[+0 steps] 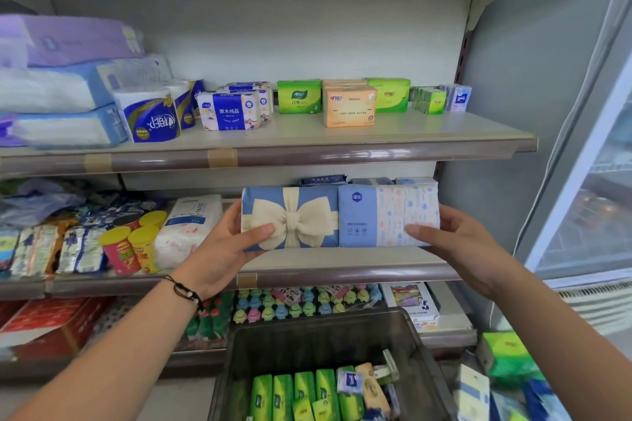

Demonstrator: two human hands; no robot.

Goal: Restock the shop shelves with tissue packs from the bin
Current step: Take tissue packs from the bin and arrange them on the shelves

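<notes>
Two blue tissue packs are held side by side in front of the middle shelf (pixel 342 275). My left hand (pixel 222 249) grips the bow-printed pack (pixel 290 217) at its left end, thumb across the front. My right hand (pixel 455 243) grips the pale patterned pack (pixel 388 215) at its right end. Both packs sit just above the shelf's front edge; whether they rest on it I cannot tell. Below, the dark grey bin (pixel 307 338) holds several green tissue packs (pixel 294 393) and small packets.
The upper shelf (pixel 273 155) carries green, orange and blue tissue packs, with large packs stacked at the left. Snack cans (pixel 131 248) and a white tissue pack (pixel 188 229) stand left of my hands. A glass-door cooler (pixel 598 181) stands at the right. More packs lie at the lower right.
</notes>
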